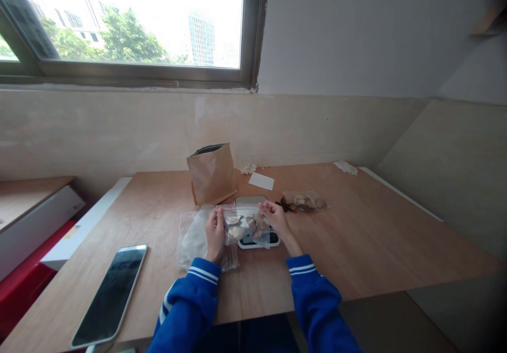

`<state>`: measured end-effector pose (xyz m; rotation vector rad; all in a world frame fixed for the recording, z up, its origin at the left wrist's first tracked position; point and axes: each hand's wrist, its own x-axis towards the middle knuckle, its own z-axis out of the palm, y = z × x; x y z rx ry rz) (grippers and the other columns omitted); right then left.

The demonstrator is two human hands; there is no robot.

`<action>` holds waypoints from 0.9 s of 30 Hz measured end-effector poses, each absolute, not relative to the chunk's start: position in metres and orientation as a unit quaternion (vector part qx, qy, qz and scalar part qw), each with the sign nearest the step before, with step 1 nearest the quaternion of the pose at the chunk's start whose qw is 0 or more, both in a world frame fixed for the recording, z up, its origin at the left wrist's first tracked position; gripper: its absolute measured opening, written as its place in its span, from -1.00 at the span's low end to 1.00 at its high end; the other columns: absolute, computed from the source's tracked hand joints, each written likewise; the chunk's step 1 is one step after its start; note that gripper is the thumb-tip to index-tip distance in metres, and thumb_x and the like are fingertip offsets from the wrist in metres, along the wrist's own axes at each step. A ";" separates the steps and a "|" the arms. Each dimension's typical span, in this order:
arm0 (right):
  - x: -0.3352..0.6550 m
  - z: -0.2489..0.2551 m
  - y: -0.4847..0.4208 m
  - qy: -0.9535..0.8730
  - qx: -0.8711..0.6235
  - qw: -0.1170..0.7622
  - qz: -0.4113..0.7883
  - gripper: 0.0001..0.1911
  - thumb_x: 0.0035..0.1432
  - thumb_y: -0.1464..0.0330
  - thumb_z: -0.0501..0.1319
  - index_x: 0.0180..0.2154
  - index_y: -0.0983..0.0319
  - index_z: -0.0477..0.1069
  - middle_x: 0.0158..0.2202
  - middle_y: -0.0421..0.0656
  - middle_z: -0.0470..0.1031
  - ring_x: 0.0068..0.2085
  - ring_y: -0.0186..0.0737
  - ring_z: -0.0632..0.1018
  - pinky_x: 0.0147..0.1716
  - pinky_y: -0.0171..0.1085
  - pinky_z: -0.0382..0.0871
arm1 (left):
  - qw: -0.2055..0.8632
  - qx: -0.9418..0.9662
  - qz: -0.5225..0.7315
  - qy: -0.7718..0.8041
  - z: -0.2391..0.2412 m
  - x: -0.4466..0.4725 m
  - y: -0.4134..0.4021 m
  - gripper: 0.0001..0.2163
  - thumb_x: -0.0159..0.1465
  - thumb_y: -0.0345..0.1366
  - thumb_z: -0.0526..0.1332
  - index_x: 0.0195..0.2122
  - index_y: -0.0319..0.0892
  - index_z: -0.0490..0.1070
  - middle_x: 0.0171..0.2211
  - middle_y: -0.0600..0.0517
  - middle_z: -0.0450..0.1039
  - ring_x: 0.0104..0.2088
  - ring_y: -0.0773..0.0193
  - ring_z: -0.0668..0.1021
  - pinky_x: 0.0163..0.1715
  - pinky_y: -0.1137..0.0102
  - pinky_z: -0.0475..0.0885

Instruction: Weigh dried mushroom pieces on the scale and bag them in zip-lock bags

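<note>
A clear zip bag (246, 228) with brown and pale dried pieces inside hangs between my two hands. My left hand (215, 232) pinches its top left corner, and my right hand (275, 219) pinches the top right corner. Behind and beneath the bag is a small white kitchen scale (259, 242), partly covered by it. Several empty clear plastic bags (193, 240) lie on the table by my left hand. To the right of the scale lies another clear bag of dried pieces (304, 201).
A brown paper bag (213, 176) stands upright at the back of the wooden table (356, 237). Near it lie a white card (261, 181) and a crumpled tissue (249, 169). Another whitish scrap (345, 168) is at the back right. A large phone (111, 295) lies front left.
</note>
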<state>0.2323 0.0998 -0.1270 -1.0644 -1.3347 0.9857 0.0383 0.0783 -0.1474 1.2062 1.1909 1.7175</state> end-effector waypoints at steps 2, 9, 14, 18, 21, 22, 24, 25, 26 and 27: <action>0.235 -0.130 0.100 -0.531 -0.438 0.567 0.452 -0.47 -0.10 -0.13 0.35 -0.49 0.22 0.42 -0.53 -0.21 0.50 -0.46 -0.23 0.51 -0.36 -0.26 0.42 | 0.367 0.466 0.659 0.462 -0.151 0.039 0.081 -0.56 0.27 0.14 0.13 -0.31 -0.18 0.47 -0.50 0.05 0.42 -0.47 0.28 0.45 -0.43 0.40 0.38; 0.238 -0.144 0.099 -0.494 -0.453 0.585 0.457 -0.49 0.02 -0.06 0.31 -0.28 0.26 0.58 -0.29 -0.05 0.62 -0.24 -0.08 0.60 -0.21 -0.18 0.47 | 0.386 0.439 0.648 0.488 -0.159 0.038 0.084 -0.50 0.25 0.18 0.11 -0.28 -0.22 0.50 -0.35 -0.04 0.54 -0.31 0.19 0.54 -0.24 0.33 0.43; 0.234 -0.146 0.098 -0.517 -0.468 0.594 0.402 -0.53 0.12 -0.03 0.23 -0.28 0.25 0.57 -0.32 -0.09 0.59 -0.28 -0.14 0.56 -0.28 -0.26 0.42 | 0.399 0.412 0.665 0.479 -0.152 0.039 0.080 -0.53 0.20 0.17 0.18 -0.38 -0.22 0.48 -0.47 0.02 0.48 -0.43 0.26 0.50 -0.39 0.40 0.41; 0.232 -0.146 0.098 -0.501 -0.468 0.614 0.391 -0.53 0.07 -0.05 0.26 -0.32 0.24 0.55 -0.33 -0.10 0.59 -0.34 -0.17 0.52 -0.37 -0.30 0.38 | 0.457 0.373 0.673 0.447 -0.145 0.039 0.077 -0.58 0.12 0.13 0.29 -0.43 -0.18 0.38 -0.62 0.15 0.32 -0.60 0.38 0.37 -0.58 0.49 0.30; 0.232 -0.146 0.098 -0.492 -0.462 0.623 0.396 -0.57 0.06 -0.03 0.27 -0.33 0.22 0.53 -0.33 -0.11 0.58 -0.36 -0.19 0.52 -0.40 -0.30 0.36 | 0.477 0.372 0.670 0.431 -0.143 0.039 0.076 -0.59 0.10 0.11 0.31 -0.43 -0.17 0.36 -0.61 0.15 0.33 -0.59 0.38 0.38 -0.56 0.49 0.31; 0.232 -0.147 0.097 -0.492 -0.460 0.625 0.395 -0.59 0.07 -0.02 0.27 -0.33 0.21 0.53 -0.33 -0.12 0.58 -0.36 -0.19 0.52 -0.40 -0.30 0.36 | 0.475 0.375 0.669 0.432 -0.143 0.039 0.076 -0.59 0.11 0.11 0.30 -0.43 -0.17 0.38 -0.59 0.14 0.34 -0.57 0.37 0.40 -0.54 0.48 0.32; 0.233 -0.148 0.097 -0.492 -0.460 0.629 0.389 -0.61 0.08 0.00 0.27 -0.35 0.21 0.53 -0.34 -0.12 0.58 -0.36 -0.18 0.52 -0.38 -0.30 0.36 | 0.465 0.380 0.668 0.439 -0.145 0.039 0.076 -0.59 0.14 0.12 0.27 -0.41 -0.19 0.42 -0.54 0.11 0.39 -0.51 0.34 0.44 -0.47 0.46 0.36; 0.233 -0.148 0.097 -0.492 -0.461 0.631 0.384 -0.62 0.08 0.00 0.28 -0.36 0.20 0.53 -0.35 -0.12 0.58 -0.35 -0.17 0.52 -0.37 -0.29 0.37 | 0.460 0.381 0.669 0.443 -0.146 0.038 0.076 -0.58 0.15 0.13 0.25 -0.40 -0.20 0.44 -0.52 0.09 0.42 -0.48 0.33 0.46 -0.44 0.45 0.37; 0.233 -0.148 0.096 -0.491 -0.462 0.633 0.382 -0.62 0.07 0.01 0.28 -0.37 0.20 0.53 -0.35 -0.12 0.58 -0.35 -0.17 0.52 -0.36 -0.28 0.38 | 0.458 0.380 0.669 0.445 -0.148 0.038 0.076 -0.58 0.16 0.13 0.24 -0.38 -0.20 0.46 -0.49 0.08 0.44 -0.46 0.32 0.47 -0.41 0.45 0.38; 0.233 -0.147 0.096 -0.489 -0.463 0.634 0.381 -0.62 0.07 0.01 0.28 -0.37 0.20 0.53 -0.36 -0.12 0.58 -0.35 -0.16 0.52 -0.35 -0.27 0.38 | 0.455 0.378 0.671 0.447 -0.149 0.038 0.077 -0.57 0.17 0.13 0.23 -0.37 -0.21 0.47 -0.47 0.07 0.45 -0.44 0.31 0.47 -0.39 0.44 0.38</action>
